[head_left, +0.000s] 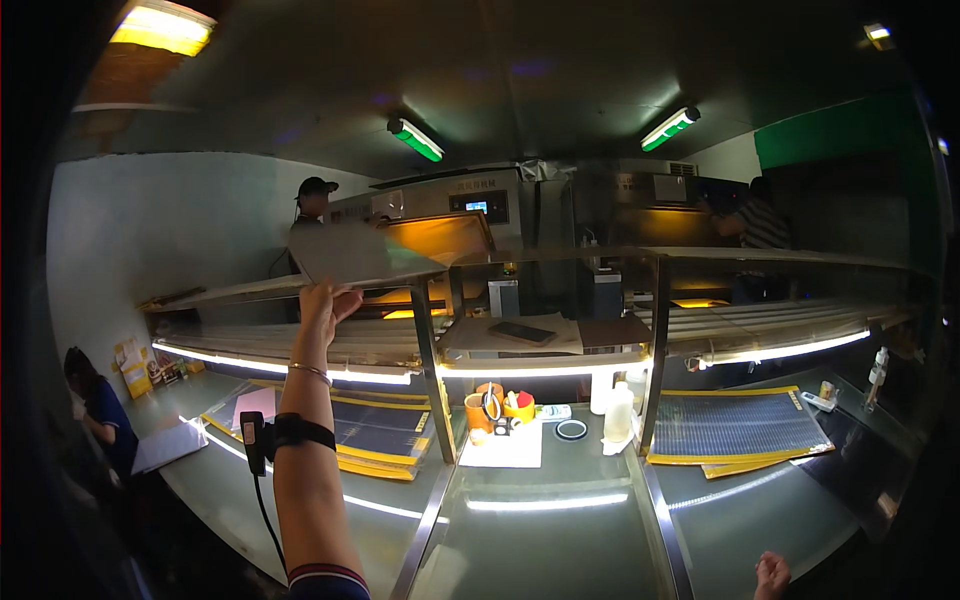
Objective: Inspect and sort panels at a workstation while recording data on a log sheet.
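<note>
My left hand (322, 312) is raised high and grips the near edge of a thin grey sheet (355, 254), held flat at the level of the top metal shelf (220, 293). The forearm carries a bracelet and a black strapped device with a cable. Only the fingers of my right hand (771, 575) show at the bottom right, curled near the edge of the glass worktable (545, 545); nothing is visible in them.
Yellow-edged dark mats (735, 425) lie on the lit table on both sides. Cups with scissors (490, 405) and white bottles (618, 412) stand mid-table, and a phone (521, 332) lies on the middle shelf. Behind the shelves two people work beside a large machine (470, 205); another person (100, 415) sits at left.
</note>
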The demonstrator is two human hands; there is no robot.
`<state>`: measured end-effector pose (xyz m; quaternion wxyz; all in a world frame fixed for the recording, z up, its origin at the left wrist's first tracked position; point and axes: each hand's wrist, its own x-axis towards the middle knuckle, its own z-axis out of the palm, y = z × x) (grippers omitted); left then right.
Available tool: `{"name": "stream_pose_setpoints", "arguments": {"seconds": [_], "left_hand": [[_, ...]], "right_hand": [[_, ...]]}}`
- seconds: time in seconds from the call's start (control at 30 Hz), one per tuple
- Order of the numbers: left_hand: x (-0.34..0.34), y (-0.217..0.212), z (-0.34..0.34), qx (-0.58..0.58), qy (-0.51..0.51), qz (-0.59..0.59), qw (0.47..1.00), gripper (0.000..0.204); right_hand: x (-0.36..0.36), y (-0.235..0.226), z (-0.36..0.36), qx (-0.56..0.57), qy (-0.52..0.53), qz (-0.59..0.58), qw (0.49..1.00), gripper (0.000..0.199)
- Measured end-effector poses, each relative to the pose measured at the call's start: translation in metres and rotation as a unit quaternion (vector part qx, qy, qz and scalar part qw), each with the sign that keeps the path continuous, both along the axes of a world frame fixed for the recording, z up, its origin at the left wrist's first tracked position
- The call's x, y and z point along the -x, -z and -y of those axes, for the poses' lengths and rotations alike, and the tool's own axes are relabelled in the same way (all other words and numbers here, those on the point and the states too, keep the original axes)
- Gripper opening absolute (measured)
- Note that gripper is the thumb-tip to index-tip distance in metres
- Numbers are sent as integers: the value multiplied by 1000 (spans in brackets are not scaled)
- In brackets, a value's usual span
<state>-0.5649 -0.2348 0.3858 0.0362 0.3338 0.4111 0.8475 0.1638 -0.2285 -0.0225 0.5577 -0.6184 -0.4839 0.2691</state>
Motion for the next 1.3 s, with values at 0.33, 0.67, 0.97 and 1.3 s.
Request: {"name": "stream_pose_setpoints", "arguments": {"seconds": [0.33, 0.67, 0.97, 1.3], "left_hand": [[-47, 106, 18, 235, 53, -65, 968, 31], [49, 245, 176, 600, -255, -322, 687, 51], [41, 425, 271, 733, -290, -139, 599, 74], [30, 444, 261, 639, -397, -176, 635, 46]], "right_hand": [[9, -13, 11, 0, 38, 116, 992, 21], [29, -20, -2, -19, -14, 164, 986, 21], [59, 0, -8, -129, -54, 403, 905, 23], [25, 54, -29, -162, 52, 344, 924, 14]]}}
